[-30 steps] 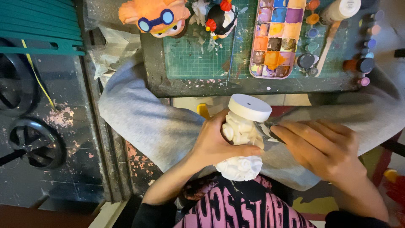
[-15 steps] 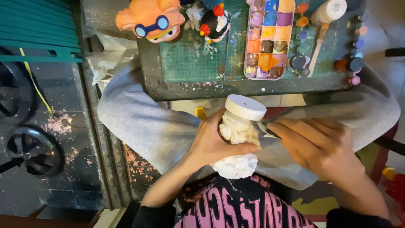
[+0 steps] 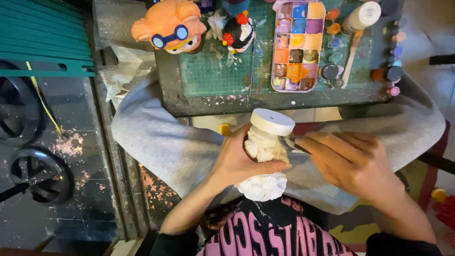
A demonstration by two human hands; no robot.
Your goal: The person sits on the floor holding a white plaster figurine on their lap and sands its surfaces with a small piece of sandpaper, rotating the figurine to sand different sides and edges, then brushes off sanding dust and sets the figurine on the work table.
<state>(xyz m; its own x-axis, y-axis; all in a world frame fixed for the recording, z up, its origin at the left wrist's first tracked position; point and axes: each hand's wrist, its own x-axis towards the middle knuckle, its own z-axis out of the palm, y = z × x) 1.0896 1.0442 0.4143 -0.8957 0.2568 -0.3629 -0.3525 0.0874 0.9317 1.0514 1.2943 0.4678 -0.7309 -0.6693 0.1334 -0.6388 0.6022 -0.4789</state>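
My left hand grips a white unpainted plaster figurine around its middle, holding it upside down over my lap so that its round flat base faces up. My right hand is just right of the figurine, fingers curled toward it; a thin tool tip seems to touch the figurine near the base, but what the hand holds is hidden. Grey trousers cover my knees on both sides.
A small table with a green cutting mat stands ahead. On it are an orange painted figure with goggles, a black and red figure, a paint palette, several small paint pots and a white bottle. A wheeled teal bench is on the left.
The view shifted slightly; both hands and the figurine stay in nearly the same pose, with the right hand working at the figurine's side.
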